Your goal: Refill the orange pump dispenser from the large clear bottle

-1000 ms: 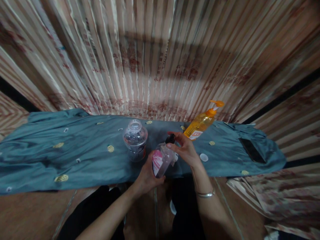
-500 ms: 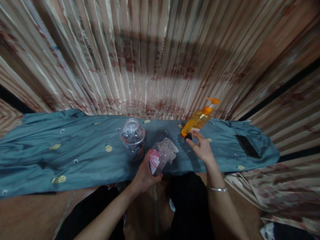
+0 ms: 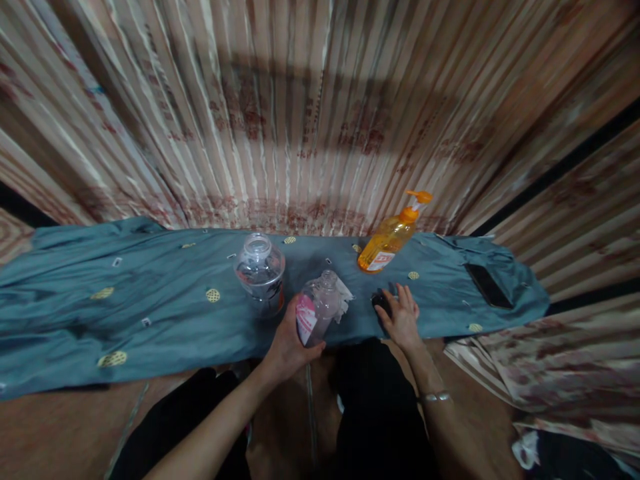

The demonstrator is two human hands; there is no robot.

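Observation:
My left hand [image 3: 290, 343] is wrapped round a clear plastic bottle [image 3: 327, 303] with a pink and white label, close to the table's front edge. The bottle's neck is uncapped, and its torn label hangs off on the right. My right hand [image 3: 403, 318] is low over the cloth with a small black cap [image 3: 381, 303] between thumb and fingers; the other fingers are stretched out. Left of the bottle stands a wide clear jar [image 3: 260, 270] with an open mouth. Beyond my right hand is an orange pump bottle [image 3: 387, 243], upright on the cloth.
A teal cloth [image 3: 170, 287] with yellow pineapple prints covers the narrow table. A black phone [image 3: 487, 285] lies toward the right end. Striped curtains [image 3: 280, 120] hang along the back, and dark poles [image 3: 565, 167] flank the table.
My right hand has come down and nearer with the black cap, from beside the pump bottle to the cloth. My left hand still grips the clear bottle. The view has shifted slightly.

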